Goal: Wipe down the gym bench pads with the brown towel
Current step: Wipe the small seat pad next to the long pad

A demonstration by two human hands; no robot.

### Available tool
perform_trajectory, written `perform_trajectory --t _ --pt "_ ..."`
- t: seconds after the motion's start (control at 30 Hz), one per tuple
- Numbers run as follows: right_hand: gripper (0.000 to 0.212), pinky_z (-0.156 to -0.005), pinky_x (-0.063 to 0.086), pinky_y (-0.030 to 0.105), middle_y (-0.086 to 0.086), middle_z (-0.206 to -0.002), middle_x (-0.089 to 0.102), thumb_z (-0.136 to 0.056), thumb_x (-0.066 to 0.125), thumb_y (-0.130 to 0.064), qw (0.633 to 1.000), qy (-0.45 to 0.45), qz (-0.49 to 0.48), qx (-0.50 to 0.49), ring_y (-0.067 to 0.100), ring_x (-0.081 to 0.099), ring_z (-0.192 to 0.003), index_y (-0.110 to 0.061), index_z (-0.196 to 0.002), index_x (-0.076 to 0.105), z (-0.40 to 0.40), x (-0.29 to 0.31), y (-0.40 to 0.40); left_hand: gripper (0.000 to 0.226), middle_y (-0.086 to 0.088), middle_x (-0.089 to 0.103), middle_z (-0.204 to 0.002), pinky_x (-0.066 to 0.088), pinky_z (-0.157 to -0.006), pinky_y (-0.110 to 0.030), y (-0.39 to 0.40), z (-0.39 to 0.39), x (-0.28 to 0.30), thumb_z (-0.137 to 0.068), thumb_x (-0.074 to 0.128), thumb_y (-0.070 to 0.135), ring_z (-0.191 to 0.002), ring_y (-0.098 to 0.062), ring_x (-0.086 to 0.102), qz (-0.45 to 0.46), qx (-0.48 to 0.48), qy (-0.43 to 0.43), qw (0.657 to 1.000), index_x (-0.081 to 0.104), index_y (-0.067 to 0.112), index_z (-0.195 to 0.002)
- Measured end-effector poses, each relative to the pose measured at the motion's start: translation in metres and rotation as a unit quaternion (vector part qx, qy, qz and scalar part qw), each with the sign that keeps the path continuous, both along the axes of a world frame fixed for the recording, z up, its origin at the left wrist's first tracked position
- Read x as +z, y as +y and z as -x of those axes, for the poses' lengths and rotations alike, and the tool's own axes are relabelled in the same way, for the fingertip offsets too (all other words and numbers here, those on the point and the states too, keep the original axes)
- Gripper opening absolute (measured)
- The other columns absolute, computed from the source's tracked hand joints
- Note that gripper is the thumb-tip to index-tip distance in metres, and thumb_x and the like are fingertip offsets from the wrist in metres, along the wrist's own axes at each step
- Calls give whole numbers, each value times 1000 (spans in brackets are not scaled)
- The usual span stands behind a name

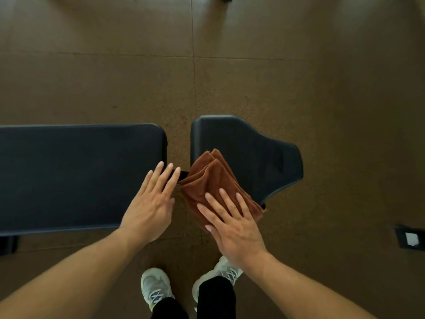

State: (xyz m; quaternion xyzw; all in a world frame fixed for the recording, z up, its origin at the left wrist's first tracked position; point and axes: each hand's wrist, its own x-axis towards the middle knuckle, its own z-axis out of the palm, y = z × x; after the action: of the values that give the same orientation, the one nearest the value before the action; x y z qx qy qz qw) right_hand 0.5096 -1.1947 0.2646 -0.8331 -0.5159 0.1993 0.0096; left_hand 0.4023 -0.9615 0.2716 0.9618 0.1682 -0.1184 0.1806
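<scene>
A folded brown towel [211,180] lies on the near left part of the small black seat pad [253,153], its edge hanging over the gap. My right hand [232,224] rests flat on the towel with straight fingers. To the left stretches the long black back pad [69,176]. My left hand [153,201] is open, fingers straight, over that pad's right end beside the gap; whether it touches the pad I cannot tell.
Brown speckled floor tiles [230,77] surround the bench. A black bench foot [8,245] shows under the long pad at left, and another black part with a white patch [410,238] sits at right. My two light sneakers [156,286] stand just below the gap.
</scene>
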Motion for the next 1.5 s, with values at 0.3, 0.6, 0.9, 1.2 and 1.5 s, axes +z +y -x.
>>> perform_trajectory --t 0.3,0.6,0.9,1.2,1.5 --pt "54 -128 -4 51 -13 -172 -2 -109 17 -54 999 19 13 -47 18 -14 -159 -45 -162 10 -43 12 66 66 -3 -12 -170 -10 -127 -42 28 -43 5 -107 14 46 -154 -16 -22 -61 169 19 984 -7 14 -161" --pt "55 -127 -10 50 -12 -173 3 -108 19 -56 997 -4 45 -61 19 -11 -159 -44 -162 17 -154 15 165 58 -4 1 -169 1 -128 -43 47 -48 -2 -109 18 37 -157 -21 -1 -91 127 24 987 5 13 -160" --pt "40 -128 9 44 -13 -163 38 -109 34 -42 998 -17 -62 -9 15 20 -157 -40 -142 56 -156 8 165 54 -3 19 -168 18 -127 -43 61 -50 6 -108 22 31 -156 -20 16 -77 112 33 990 21 16 -160" --pt "37 -128 10 49 -12 -142 63 -104 42 -43 978 -4 -10 209 17 32 -153 -33 -120 74 -61 24 102 53 -1 22 -167 23 -125 -42 69 -54 22 -108 22 30 -155 -19 20 -45 97 42 993 26 18 -159" --pt "37 -128 4 51 -4 -147 60 -105 44 -42 957 -43 50 282 26 33 -152 -29 -126 71 -20 15 71 52 -2 28 -165 29 -121 -43 73 -54 30 -107 30 32 -153 -19 27 -50 92 37 994 32 18 -157"
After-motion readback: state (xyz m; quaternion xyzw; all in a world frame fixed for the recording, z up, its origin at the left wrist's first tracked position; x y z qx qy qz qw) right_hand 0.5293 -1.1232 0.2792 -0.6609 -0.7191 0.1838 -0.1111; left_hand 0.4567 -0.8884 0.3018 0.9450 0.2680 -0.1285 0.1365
